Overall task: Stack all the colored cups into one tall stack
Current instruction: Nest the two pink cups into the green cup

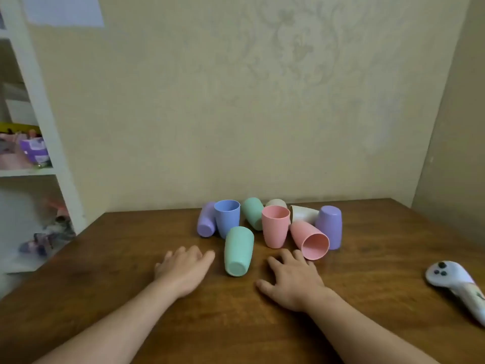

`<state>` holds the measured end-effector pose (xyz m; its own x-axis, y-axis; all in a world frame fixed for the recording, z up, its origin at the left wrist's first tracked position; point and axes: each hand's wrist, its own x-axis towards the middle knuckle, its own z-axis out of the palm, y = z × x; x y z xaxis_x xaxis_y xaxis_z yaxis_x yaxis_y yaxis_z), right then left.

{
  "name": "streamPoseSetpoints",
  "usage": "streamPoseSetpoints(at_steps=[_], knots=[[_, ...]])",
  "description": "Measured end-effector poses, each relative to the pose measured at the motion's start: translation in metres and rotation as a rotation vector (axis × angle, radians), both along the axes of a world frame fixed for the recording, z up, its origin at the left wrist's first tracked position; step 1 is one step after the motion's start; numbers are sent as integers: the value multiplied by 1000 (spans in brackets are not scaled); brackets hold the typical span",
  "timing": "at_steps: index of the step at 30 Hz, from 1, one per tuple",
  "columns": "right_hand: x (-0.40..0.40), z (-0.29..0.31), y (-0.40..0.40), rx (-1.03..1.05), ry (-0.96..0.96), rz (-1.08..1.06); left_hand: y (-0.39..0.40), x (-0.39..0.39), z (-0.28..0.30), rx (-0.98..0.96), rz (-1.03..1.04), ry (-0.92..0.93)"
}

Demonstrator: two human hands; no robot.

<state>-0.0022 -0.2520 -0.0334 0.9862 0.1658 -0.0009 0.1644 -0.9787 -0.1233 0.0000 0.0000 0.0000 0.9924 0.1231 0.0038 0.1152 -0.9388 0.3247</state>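
My left hand [183, 271] and right hand [294, 282] lie flat and spread on the wooden table [105, 298], holding nothing. The pastel cups [275, 227] sit in a bunch just past my fingers. They look light, hard and smooth plastic, so I'd grab around the sides. The green cup [238, 251] between my hands lies down, bottom toward me. The pink cup [311, 239] beside it lies with its mouth toward me.

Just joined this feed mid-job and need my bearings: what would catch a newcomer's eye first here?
A jumble of pastel cups at the back of the wooden table, none stacked: the blue cup and a pink cup stand upright, while a green cup lies on its side nearest the person. The left hand and right hand rest flat and empty either side of it. A white controller lies far right.
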Motion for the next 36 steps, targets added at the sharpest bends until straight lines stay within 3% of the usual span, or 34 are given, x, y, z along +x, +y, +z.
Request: streamPoseSetpoints(at_steps=[5,10,17,27,30,32,34,36], knots=[[13,-5,15,55,-41,-1,-43,35,2,-392,-41,55],[11,-9,10,70,-53,9,-70,49,-11,-333,-107,85],[14,-9,11,65,-37,8,-38,51,-12,-763,-72,-164],[14,-11,9,79,-56,9,-35,48,-47,-798,-94,-241],[7,-14,5,191,-148,54,-34,47,-50,-749,-100,-266],[3,-18,-1,316,-352,68,-34,47,-52,-726,-113,-283],[6,-16,-14,417,-638,-20,-35,47,-52,-710,-126,-288],[11,0,-27,444,-743,-217,-36,48,-52,-692,-138,-292]])
